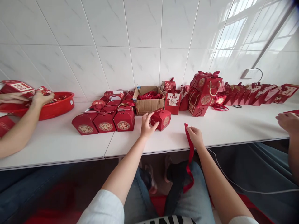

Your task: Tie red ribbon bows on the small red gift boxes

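Observation:
My left hand is wrapped round the left side of a small red gift box with a gold round emblem, which rests on the white table. Pinched in my right hand is the upper part of a red ribbon; its long tail hangs past the table edge over my leg. Just behind the box stands an open cardboard carton with red ribbons inside.
Several red gift boxes stand in rows at left. Stacked boxes and a line of red bags run along the tiled wall. A red basin sits by one co-worker's hand; another person's hand is at far right.

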Tool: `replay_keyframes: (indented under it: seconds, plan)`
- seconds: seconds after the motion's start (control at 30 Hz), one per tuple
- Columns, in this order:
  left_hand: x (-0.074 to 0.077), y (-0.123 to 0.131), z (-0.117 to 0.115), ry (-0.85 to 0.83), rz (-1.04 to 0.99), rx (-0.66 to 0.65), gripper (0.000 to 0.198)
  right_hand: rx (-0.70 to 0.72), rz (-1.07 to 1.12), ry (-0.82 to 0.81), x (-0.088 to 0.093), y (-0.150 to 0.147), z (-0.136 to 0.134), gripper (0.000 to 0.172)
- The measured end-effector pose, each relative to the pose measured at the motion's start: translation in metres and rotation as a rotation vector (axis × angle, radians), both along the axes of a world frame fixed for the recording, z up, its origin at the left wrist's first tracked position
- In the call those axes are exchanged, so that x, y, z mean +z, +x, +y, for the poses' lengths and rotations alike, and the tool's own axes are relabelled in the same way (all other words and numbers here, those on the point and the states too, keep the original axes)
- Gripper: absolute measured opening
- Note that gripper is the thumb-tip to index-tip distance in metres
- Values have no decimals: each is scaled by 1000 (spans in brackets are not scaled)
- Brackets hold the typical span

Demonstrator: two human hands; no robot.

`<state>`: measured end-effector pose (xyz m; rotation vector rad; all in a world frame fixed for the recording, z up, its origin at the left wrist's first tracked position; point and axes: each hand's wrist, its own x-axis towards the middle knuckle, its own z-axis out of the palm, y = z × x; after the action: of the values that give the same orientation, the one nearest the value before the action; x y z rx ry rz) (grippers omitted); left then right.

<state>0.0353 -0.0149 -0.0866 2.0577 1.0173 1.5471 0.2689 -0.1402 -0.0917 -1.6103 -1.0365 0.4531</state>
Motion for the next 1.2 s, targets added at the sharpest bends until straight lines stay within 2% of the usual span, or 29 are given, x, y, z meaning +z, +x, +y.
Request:
replay_keyframes:
  seconds: [0.23,0.37,0.57,0.87,1.07,1.2]
  plan:
    - [4,2,-11,147,183,-27,60,-8,-42,-37,1,-2,-2,37]
    - [-1,1,-8,141,201,-13,68,-7,-27,-60,2,-1,-3,36]
    - [-4,-3,-3,93,172,25,67,9,-52,-63,2,-1,-4,36]
    - [4,0,-5,124,178,24,61,44,-34,10,-2,1,2,43]
    - [5,2,-9,137,178,93,55,55,17,56,-4,0,3,48]
    - [18,7,-8,121,197,144,50,72,62,73,-4,-1,3,48]
